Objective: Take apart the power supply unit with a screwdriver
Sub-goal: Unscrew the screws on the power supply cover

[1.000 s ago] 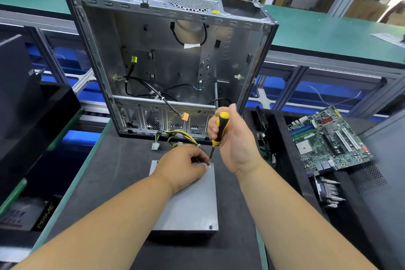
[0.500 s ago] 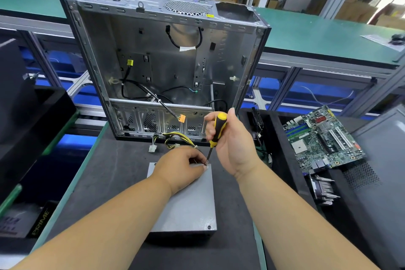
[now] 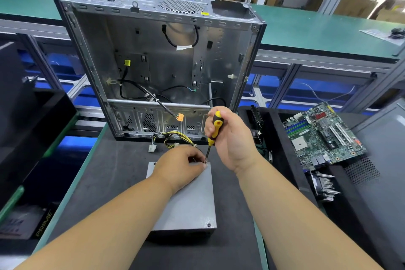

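A: Where is the power supply unit (image 3: 188, 201) placed?

B: It is laid flat on the dark bench mat (image 3: 109, 173), just in front of the emptied computer case (image 3: 157, 55), with its wire bundle (image 3: 173, 136) led off the far end. Its long axis is run from far to near.

A: What is done by the left hand (image 3: 179, 166)?

B: It is rested on the far part of the lid, fingers curled toward the far right corner. Whether something small is pinched there cannot be told.

A: And further right?

B: The screwdriver (image 3: 212, 136) is gripped by the right hand (image 3: 232, 138), fingers wrapped round the yellow-and-black handle. The shaft is held nearly upright, tilted slightly, and the tip is set at that far right corner, directly below the grip and touching the left fingertips.

A: So the move is turned on what?

B: Probably on the shaft being kept in line with the screw. A second screw (image 3: 208, 224) is seen at the near right corner.
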### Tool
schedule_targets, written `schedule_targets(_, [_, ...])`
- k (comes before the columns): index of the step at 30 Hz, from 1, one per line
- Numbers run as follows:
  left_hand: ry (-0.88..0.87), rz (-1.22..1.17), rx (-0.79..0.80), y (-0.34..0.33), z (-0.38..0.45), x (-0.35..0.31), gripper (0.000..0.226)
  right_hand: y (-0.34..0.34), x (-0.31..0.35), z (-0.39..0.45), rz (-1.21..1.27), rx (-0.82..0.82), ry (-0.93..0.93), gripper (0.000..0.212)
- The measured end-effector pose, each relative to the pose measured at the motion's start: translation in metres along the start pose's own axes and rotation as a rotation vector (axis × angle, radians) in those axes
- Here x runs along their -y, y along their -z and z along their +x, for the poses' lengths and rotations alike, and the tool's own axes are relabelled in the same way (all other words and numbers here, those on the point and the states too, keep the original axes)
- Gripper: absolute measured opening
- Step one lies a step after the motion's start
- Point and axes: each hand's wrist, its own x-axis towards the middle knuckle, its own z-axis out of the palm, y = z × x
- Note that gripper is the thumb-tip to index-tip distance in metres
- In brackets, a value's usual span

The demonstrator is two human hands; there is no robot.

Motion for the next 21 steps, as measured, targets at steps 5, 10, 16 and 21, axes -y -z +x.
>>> schedule_targets(5, [-0.004,-0.023,-0.013,0.000,0.000,-0.002,0.010,0.000,-0.008,0.002,-0.102,-0.003,0.007,0.018])
schedule_targets(10, [0.003,-0.008,-0.018,0.000,0.000,-0.004,0.009,0.001,-0.011,0.003,-0.261,-0.010,-0.003,0.027])
schedule_targets(16, [-0.018,0.011,-0.025,0.000,-0.001,-0.006,0.009,0.000,-0.008,0.003,-0.181,0.011,-0.025,0.044])
schedule_targets(21, [-0.007,0.086,-0.075,0.000,-0.003,-0.012,0.014,-0.004,-0.003,-0.001,-0.038,0.014,-0.051,0.051])
